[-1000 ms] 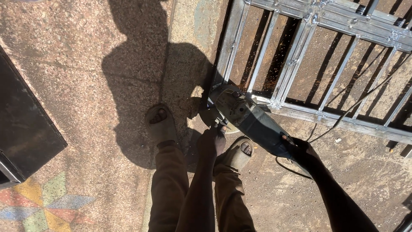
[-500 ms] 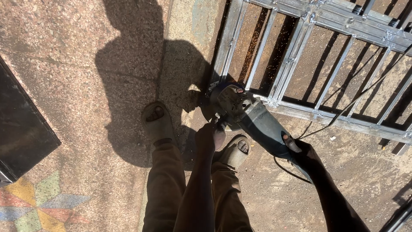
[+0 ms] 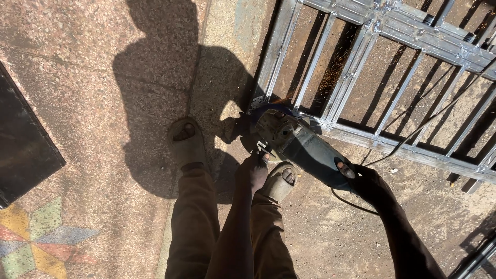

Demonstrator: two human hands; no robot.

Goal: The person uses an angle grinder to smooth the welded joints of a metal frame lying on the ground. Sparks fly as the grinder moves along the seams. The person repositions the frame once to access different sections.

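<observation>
The person stands over a rough, speckled stone floor (image 3: 93, 103), gritty and pinkish in the sun, with their own long shadow thrown across it toward the far side. Both hands are on an angle grinder (image 3: 297, 144), a stubby tool with a dull grey metal head and a dark blue-green body. The right hand (image 3: 361, 178) is wrapped tight round the rear of the body, where a thin black cord (image 3: 413, 137) leaves it and trails off to the far right. The left hand (image 3: 253, 165) is closed on the near side of the grinder's head; whether it grips a side handle there I cannot tell, as the fingers lie in shade.

The grinder's head sits against the near left corner of a metal gate frame (image 3: 361, 139) lying flat on the ground, made of pale, scratched square tubes with slim bars running away to the far right. A scatter of fine orange sparks (image 3: 330, 77) shows between the bars.

Two worn sandals (image 3: 186, 142) flank the left hand, beneath brown trousers. A dark flat slab (image 3: 26, 150) lies at the left, and a coloured star-shaped mosaic (image 3: 36, 243) fills the near left corner.

Half a second ago no sparks showed; the grinder has stayed at the same corner, both grips unchanged.
</observation>
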